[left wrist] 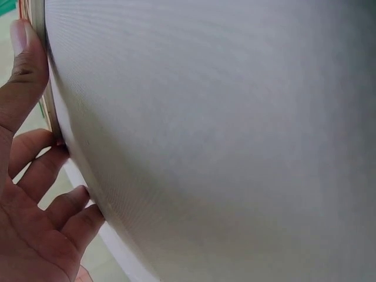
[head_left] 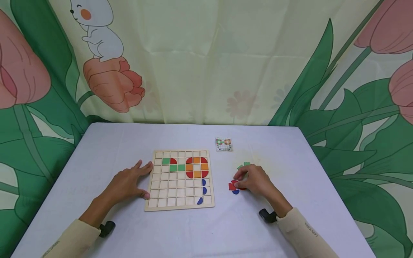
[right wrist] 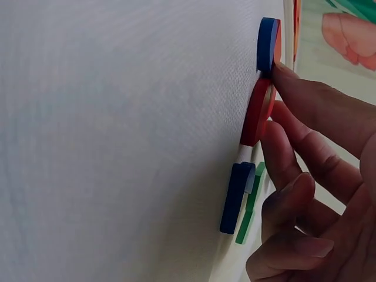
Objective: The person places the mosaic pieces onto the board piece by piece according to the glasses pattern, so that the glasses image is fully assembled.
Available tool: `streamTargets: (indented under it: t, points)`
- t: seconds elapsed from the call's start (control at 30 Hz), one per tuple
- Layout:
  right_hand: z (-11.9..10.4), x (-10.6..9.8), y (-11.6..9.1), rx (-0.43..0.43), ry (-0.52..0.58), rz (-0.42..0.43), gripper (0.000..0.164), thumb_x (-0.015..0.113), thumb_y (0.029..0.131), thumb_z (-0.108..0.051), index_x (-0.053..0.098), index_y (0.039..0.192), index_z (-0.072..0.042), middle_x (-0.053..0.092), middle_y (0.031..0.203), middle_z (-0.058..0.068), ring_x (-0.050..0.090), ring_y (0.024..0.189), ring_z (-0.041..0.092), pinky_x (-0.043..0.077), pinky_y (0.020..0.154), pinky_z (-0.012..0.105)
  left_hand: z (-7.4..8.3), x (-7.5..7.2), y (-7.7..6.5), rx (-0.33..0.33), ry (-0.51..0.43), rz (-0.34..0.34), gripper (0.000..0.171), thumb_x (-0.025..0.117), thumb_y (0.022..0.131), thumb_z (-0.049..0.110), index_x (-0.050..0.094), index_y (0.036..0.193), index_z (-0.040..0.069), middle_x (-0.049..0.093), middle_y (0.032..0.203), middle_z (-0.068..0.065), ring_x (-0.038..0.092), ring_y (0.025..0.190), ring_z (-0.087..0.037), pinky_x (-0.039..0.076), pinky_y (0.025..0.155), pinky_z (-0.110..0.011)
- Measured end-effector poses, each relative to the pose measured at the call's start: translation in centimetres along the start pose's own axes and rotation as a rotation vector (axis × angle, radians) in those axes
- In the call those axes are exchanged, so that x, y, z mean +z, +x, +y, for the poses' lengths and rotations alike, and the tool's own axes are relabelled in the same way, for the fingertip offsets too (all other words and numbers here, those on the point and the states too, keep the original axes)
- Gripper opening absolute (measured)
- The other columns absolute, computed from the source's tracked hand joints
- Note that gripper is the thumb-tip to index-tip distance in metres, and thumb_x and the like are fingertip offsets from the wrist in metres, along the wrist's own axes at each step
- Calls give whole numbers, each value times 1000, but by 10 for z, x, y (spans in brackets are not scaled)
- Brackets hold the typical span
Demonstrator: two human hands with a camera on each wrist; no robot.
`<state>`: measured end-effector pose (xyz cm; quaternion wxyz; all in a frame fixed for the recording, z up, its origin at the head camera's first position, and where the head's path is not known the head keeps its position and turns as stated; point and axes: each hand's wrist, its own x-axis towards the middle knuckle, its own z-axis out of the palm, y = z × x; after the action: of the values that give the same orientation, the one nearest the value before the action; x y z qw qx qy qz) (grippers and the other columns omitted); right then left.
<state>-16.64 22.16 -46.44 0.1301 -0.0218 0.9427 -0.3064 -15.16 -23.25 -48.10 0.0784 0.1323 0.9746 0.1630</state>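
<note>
A wooden grid board (head_left: 167, 184) lies on the table, holding green squares (head_left: 166, 161), red quarter-circles (head_left: 173, 161), orange squares (head_left: 197, 174) and blue half-circles (head_left: 204, 182). My left hand (head_left: 127, 182) rests at the board's left edge, its thumb and fingers spread along the rim. Right of the board, my right hand (head_left: 256, 181) bends over a small heap of loose pieces, and its thumb and forefinger pinch a red piece (head_left: 233, 182). Beside it lie a red piece (head_left: 232, 187) and a blue one (head_left: 236, 192). The right wrist view shows blue (right wrist: 235, 200) and green (right wrist: 251, 211) pieces below the fingertips.
A small pattern card (head_left: 224, 144) lies behind the board, to its right. Loose green pieces (head_left: 246, 163) are just beyond the right hand. The table wears a white cloth (head_left: 206, 233), and a printed curtain (head_left: 193, 71) hangs behind it.
</note>
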Motion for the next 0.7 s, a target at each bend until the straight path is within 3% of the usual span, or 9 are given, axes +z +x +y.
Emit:
streamTargets:
  t: [0.4, 0.7]
  points:
    - [0, 2, 1, -57, 40, -51, 18, 91, 84, -12, 75, 88, -19, 68, 85, -2, 59, 81, 18, 51, 68, 30, 0, 0, -1, -1, -1, 3, 122, 101, 57, 48, 47, 160, 14, 40, 162, -35, 54, 134, -65, 51, 101, -72]
    - [-10, 3, 5, -105, 193, -71, 14, 87, 89, -11, 75, 94, -16, 71, 86, 2, 63, 77, 19, 54, 66, 27, 1, -1, -1, 6, -16, 10, 121, 102, 56, 47, 48, 160, 13, 42, 162, -32, 52, 137, -63, 50, 101, -73]
